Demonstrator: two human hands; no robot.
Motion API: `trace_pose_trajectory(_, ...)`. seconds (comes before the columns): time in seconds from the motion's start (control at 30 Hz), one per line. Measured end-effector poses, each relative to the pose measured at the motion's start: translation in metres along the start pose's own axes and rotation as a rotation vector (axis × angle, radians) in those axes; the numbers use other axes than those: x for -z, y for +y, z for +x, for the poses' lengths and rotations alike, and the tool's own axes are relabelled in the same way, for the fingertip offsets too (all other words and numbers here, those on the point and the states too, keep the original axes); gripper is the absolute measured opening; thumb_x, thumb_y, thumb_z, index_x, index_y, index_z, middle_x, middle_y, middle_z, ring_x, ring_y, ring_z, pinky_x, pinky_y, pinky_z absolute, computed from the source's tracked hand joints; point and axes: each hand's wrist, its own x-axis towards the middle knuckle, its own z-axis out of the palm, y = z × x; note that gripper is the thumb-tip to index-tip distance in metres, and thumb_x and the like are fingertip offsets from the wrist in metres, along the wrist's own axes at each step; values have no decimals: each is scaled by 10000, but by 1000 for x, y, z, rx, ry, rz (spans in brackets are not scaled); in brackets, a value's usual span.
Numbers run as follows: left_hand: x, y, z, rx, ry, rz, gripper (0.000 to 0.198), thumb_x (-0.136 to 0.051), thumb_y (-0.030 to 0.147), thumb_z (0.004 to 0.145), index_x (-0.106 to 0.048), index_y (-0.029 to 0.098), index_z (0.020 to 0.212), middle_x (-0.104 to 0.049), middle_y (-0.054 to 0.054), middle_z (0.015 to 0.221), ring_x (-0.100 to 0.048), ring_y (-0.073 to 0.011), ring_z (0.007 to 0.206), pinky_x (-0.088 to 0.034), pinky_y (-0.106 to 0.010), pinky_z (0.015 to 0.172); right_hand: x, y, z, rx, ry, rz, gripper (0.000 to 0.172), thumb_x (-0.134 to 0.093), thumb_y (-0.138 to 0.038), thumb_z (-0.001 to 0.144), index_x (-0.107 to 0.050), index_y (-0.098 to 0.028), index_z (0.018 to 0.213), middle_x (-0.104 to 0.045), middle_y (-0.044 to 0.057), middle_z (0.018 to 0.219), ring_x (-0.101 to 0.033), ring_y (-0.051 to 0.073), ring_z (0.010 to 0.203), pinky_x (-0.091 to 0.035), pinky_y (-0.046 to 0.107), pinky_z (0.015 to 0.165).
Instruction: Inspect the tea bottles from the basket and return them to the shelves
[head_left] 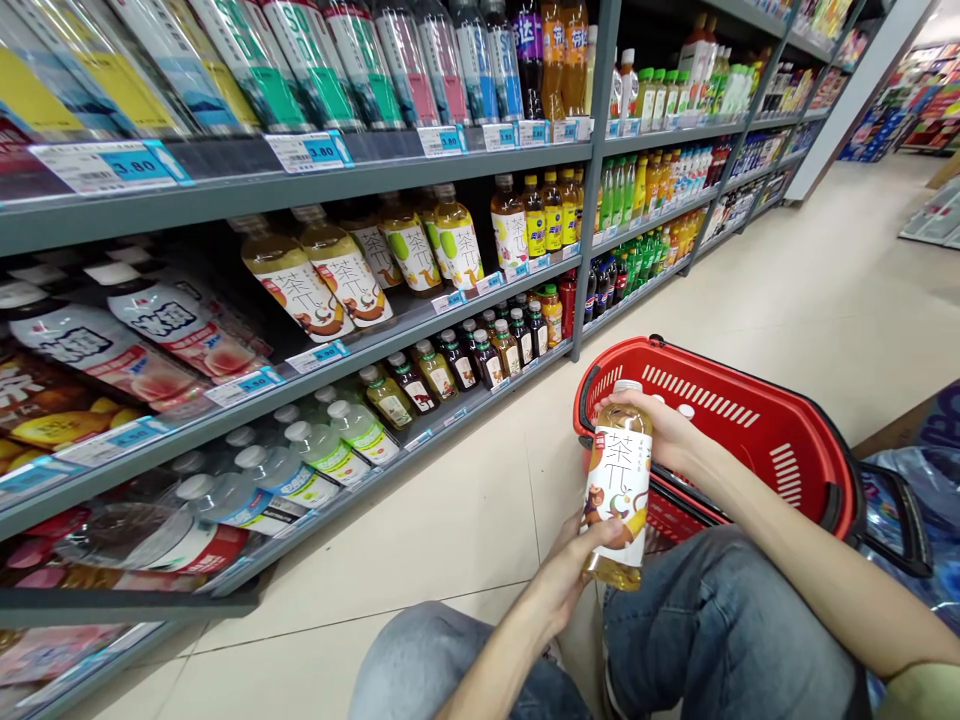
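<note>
A bottle of tea drink (619,485) with a white cap, a white fruit-pattern label and pale amber liquid is held upright, slightly tilted, above my knees. My left hand (571,572) grips its lower part, thumb across the label. Around its upper part, below the cap, my right hand (664,428) is closed; the bottle hides some of those fingers. Just behind the bottle stands a red shopping basket (784,425), with small white round tops showing inside. Matching tea drink bottles (349,270) stand on the middle shelf to the left.
A grey shelf unit (360,180) with rows of drinks and price tags runs along the left into the distance. Smaller bottles (487,358) fill the low shelf. At the right, by the basket's black handle (904,520), lies clear plastic-wrapped stock (930,500). Tiled floor (465,500) lies between.
</note>
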Motion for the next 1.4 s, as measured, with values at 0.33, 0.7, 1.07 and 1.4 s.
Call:
trace_pose_trajectory(0.33, 4, -4, 3, -20, -18, 10, 720, -821, 437, 701, -630, 121, 1319, -730, -162, 1163, -668, -337, 1116, -458, -446, 1040, -2, -1, -2, 8, -29, -17, 59, -666, -227, 813, -711, -200, 787, -713, 48, 730, -653, 192, 648, -547, 324, 660)
trace_pose_trajectory(0.7, 1, -2, 1, -14, -7, 6, 718, -829, 438, 687, -635, 156, 1317, -725, -140, 1198, -662, -324, 1143, -481, -413, 1016, 0, 0, -1, -6, -14, -17, 53, -680, -232, 804, -715, -205, 774, -717, 45, 728, -664, 198, 658, -560, 325, 669)
trace_pose_trajectory(1.07, 0, 0, 0, -15, -5, -2, 746, -838, 442, 676, -624, 149, 1327, -689, -149, 1284, -631, -336, 1203, -492, -387, 984, 4, 4, 1, 25, -24, -35, 66, -683, -233, 804, -727, -194, 773, -739, 52, 778, -680, 197, 716, -567, 317, 708)
trace_pose_trajectory(1.4, 3, -2, 2, -8, -14, 17, 747, -833, 469, 679, -628, 137, 1316, -739, -156, 1133, -712, -305, 981, -492, -417, 967, 2, 1, 0, 1, -10, -14, 58, -692, -235, 798, -707, -192, 763, -727, 41, 740, -670, 184, 667, -549, 317, 688)
